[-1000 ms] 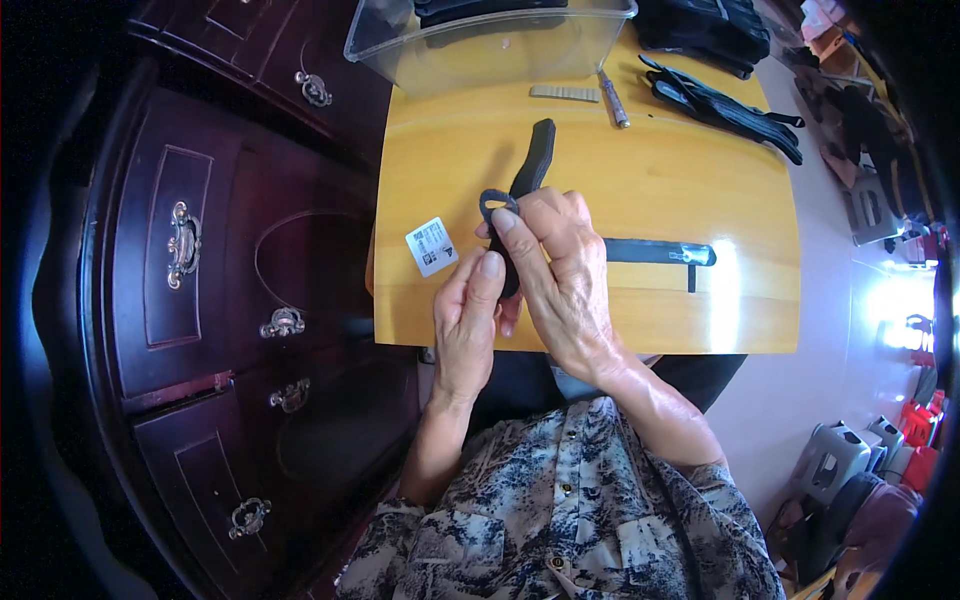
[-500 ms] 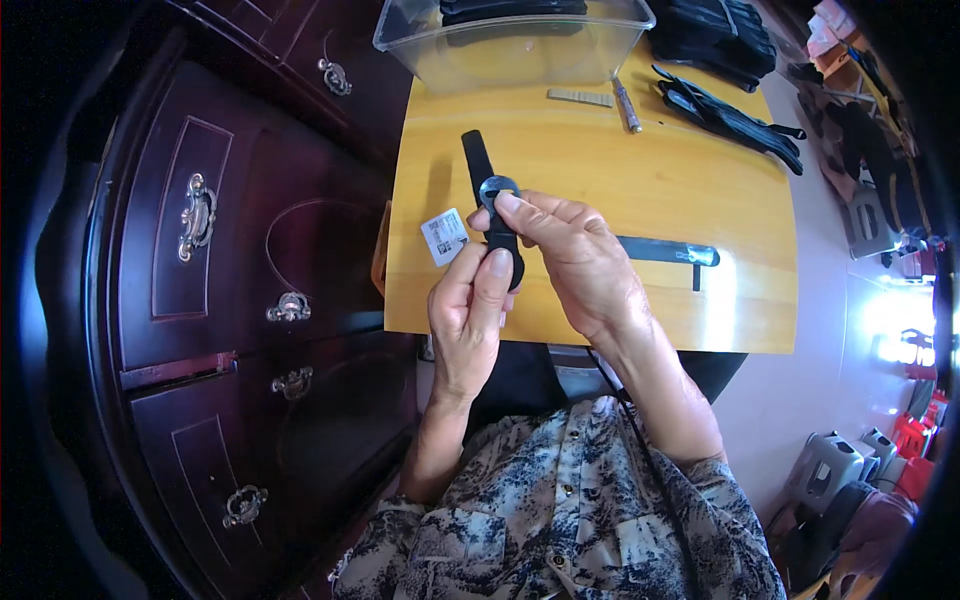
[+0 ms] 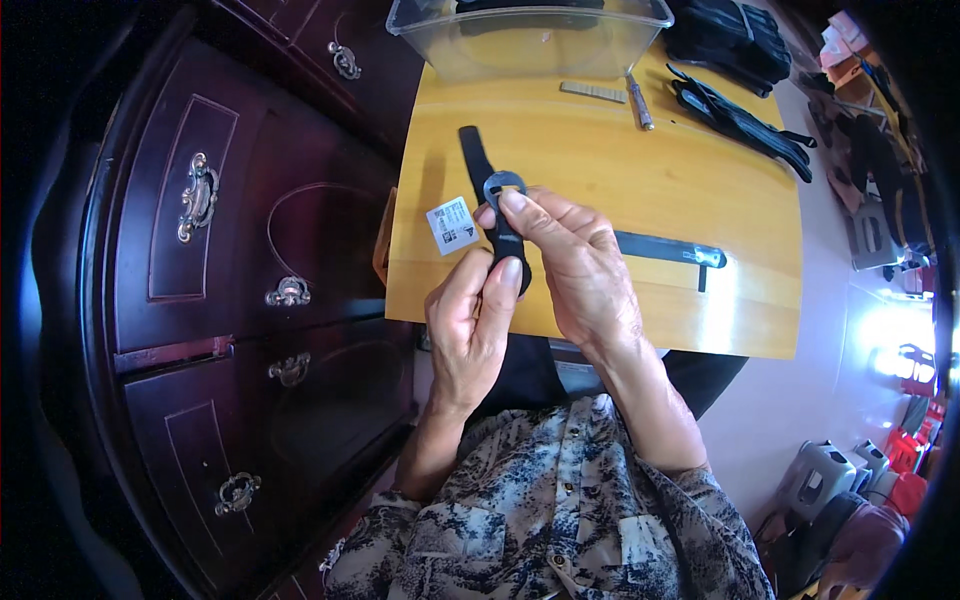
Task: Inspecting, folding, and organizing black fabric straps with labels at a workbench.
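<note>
A black strap (image 3: 474, 152) with a round, dark grey ring buckle (image 3: 505, 181) is held up over the table between both hands. My left hand (image 3: 468, 330) is closed, pinching the lower part of the strap between thumb and fingers. At the buckle, my right hand (image 3: 590, 270) is closed too, its thumb and fingertips gripping the ring's lower edge. The strap's free end sticks up past the ring. A white printed tag (image 3: 453, 226) hangs beside the strap on its left. Fingers cover part of the strap below the buckle.
On the yellow wooden table (image 3: 560, 150) lie a dark flat strap (image 3: 665, 250), a small ridged strip (image 3: 593, 92), a slim screwdriver-like tool (image 3: 640, 103) and bundled black straps (image 3: 740, 125). A clear plastic bin (image 3: 530, 55) and a black pile (image 3: 730, 45) stand behind. Dark cabinets (image 3: 250, 220) flank the left.
The white tag has swung round and shows its printed side more fully. Both hands keep their hold on strap and buckle, with only slight shifts. The whole view has tilted a little.
</note>
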Demonstrator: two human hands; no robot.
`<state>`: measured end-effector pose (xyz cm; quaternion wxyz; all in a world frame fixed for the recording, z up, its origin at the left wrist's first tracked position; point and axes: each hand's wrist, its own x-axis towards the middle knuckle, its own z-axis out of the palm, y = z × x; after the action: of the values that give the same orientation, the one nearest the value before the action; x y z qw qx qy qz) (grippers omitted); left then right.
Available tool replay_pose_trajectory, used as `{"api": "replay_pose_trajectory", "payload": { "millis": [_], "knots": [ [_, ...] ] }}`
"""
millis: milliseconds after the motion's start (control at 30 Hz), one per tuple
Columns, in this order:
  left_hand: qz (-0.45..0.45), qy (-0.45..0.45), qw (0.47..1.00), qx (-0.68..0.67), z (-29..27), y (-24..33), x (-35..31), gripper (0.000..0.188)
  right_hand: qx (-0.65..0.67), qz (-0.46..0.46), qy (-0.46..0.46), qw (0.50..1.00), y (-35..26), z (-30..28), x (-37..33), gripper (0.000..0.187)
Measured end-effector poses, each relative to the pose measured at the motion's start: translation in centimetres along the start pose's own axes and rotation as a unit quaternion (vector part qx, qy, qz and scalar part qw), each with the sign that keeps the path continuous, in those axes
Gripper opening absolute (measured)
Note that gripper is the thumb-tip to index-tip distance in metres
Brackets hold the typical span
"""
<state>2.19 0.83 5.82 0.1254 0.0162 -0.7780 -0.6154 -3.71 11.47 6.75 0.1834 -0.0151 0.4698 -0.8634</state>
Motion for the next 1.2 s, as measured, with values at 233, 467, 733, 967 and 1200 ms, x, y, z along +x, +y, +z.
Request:
{"api": "replay_pose_trajectory", "payload": {
  "millis": [233, 467, 733, 967, 1200],
  "knots": [
    [-0.054, -0.017, 0.998, -0.025, -0.2, 1.7, -1.1, 0.021, 0.015, 0.004, -0.013, 1.000, -0.6, -0.6, 0.1, 0.025],
    [-0.039, -0.043, 0.974, -0.219, -0.2, 0.6, -1.2, 0.023, -0.044, 0.043, -0.065, 0.996, -3.1, -1.1, -0.5, 0.027],
    [-0.049, -0.074, 0.988, -0.129, -0.1, 1.1, -0.2, 0.022, -0.009, 0.023, -0.080, 0.997, -2.7, -2.6, 0.2, 0.030],
    [-0.030, -0.087, 0.995, -0.048, -0.2, 1.3, 0.4, 0.025, -0.046, -0.016, -0.090, 0.995, -2.8, -3.9, 0.1, 0.026],
    [-0.007, -0.083, 0.992, 0.096, -0.5, 0.6, 0.6, 0.028, -0.358, -0.261, -0.092, 0.892, -3.8, -4.1, -0.7, 0.043]
  ]
}}
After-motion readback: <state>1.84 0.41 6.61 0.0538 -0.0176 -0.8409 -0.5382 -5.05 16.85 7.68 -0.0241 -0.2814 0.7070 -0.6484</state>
